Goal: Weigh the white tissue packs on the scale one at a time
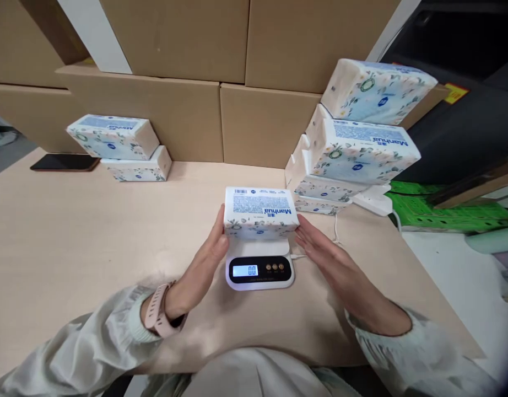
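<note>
A pack of tissues (260, 212), white and pale blue with a floral print, is over the plate of a white digital kitchen scale (260, 273). The lit display reads 0.0; whether the pack touches the plate I cannot tell. My left hand (204, 262) presses the pack's left end, a pink watch band on its wrist. At the right end, my right hand (330, 253) has its straight fingers against the pack. Both hands hold the pack between them.
Two tissue packs (113, 138) are stacked at the back left beside a phone (64, 161). A taller tissue stack (361, 151) leans at the back right, near a white power strip (373, 198). Cardboard boxes (274, 124) form a wall behind the table (92, 237).
</note>
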A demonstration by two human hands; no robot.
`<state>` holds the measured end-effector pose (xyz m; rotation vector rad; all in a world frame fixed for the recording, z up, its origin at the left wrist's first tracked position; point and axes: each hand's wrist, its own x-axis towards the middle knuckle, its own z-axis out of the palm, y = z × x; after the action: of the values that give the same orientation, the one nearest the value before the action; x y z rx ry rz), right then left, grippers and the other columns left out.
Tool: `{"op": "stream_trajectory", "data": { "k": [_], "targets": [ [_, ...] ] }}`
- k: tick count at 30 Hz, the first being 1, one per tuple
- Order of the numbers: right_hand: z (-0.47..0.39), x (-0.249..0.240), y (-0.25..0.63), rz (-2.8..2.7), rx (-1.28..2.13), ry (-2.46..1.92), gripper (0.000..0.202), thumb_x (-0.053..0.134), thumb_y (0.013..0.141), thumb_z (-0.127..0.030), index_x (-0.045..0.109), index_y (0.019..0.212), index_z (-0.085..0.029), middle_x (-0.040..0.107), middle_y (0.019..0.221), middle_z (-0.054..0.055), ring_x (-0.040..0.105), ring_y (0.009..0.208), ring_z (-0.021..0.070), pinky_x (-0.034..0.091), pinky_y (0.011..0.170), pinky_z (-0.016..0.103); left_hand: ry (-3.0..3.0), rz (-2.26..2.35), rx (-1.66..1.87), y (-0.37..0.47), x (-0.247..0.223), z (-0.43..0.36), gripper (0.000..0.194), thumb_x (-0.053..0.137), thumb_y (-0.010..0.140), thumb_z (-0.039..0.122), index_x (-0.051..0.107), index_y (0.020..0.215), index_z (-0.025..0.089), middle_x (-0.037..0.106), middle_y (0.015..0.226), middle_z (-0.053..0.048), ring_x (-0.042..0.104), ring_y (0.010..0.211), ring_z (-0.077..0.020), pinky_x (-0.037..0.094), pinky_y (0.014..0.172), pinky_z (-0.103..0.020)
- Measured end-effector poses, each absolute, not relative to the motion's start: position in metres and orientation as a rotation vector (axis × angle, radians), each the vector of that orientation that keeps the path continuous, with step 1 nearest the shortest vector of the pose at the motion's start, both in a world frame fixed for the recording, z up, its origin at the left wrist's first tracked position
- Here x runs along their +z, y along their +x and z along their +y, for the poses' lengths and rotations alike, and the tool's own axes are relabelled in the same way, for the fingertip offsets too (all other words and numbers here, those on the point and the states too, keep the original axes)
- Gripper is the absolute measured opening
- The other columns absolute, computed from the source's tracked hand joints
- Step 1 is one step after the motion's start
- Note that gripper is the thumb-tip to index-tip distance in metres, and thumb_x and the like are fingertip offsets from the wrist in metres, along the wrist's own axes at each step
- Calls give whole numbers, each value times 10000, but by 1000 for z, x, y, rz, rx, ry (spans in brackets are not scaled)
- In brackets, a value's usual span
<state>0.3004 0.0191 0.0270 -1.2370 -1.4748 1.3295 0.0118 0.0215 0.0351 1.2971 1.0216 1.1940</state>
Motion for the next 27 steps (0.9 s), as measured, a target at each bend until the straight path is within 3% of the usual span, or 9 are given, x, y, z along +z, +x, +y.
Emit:
{"op": "stream_trajectory", "data": {
  "k": [3,7,11,16,27],
  "targets": [
    [13,9,304,-1558,1167,-1242,602,647,1049,-463,466,1623,-462,466,1719,-20,482,1599,287,479,1293,591,1399,985,1093,10,16,18,650,499,1111,567,312,1723,452,226,1804,110,133,1721,-231,127,1440,-482],
    [12,-5,308,-1650,634,-1216,534,618,1061,-356,551,1590,-386,583,1649,24,531,1566,273,446,1321,549,1534,1115,1239,-8,-9,10,606,455,1137,533,298,1718,467,189,1822,99,128,1724,-267,160,1425,-550],
    [14,-15,312,-1455,359,-1190,397,521,1090,-321,689,1449,-294,758,1399,66,687,1366,272,506,1239,544,1342,1192,1439,-27,-27,7,492,424,1150,512,474,1639,483,330,1785,67,256,1693,-284,238,1394,-583],
    [17,-19,308,-1350,289,-1179,367,489,1091,-347,734,1356,-280,806,1233,75,722,1267,312,529,1174,609,1222,1178,1498,-31,-26,8,487,534,1089,582,651,1525,400,484,1706,5,363,1648,-302,313,1368,-566],
    [16,-21,306,-1364,289,-1151,315,527,1081,-326,765,1289,-327,816,1185,26,736,1200,262,551,1123,556,1161,1215,1532,-31,-21,10,482,625,1021,628,743,1399,353,625,1578,-35,520,1543,-303,456,1277,-537]
  ]
}}
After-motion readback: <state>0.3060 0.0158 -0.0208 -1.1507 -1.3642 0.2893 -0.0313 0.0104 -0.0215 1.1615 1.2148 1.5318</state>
